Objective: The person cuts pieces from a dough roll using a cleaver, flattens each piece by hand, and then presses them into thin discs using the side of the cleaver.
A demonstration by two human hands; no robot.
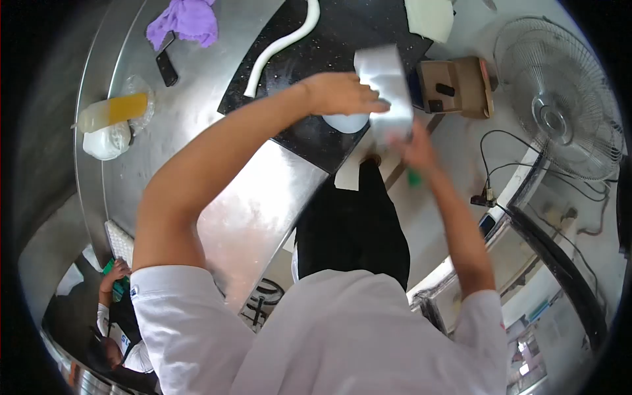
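I hold a silvery sheet [388, 85] up in front of me, over the right-hand edge of the steel worktop [250, 210]. My left hand [342, 93] is clamped on the sheet's left edge, thumb and fingers closed around it. My right hand [416, 148] is at the sheet's lower end and touches it, but it is blurred, so I cannot tell whether its fingers are closed on the sheet or only pressed against it. Something small and green [413, 176] shows just below that hand; what it is I cannot make out.

Under the sheet a black speckled slab [342, 33] lies on the worktop's far right part, and a pale round thing [345, 123] sits on the slab's near edge, partly hidden by the sheet. A white curved tube [280, 45] runs across the slab's left side.

At the far end of the worktop a purple cloth [185, 21] lies bunched, with a dark flat object [166, 64] just beside it. Along the left edge rest a clear bag with yellow contents [117, 110] and, touching it, a white bag [105, 141].

Beyond the worktop's right edge, an open cardboard box [461, 82] lies close to the sheet, with a standing fan [559, 112] and loose black cables [490, 158] farther off.

At the near left corner another person's hand [118, 270] rests on something green.
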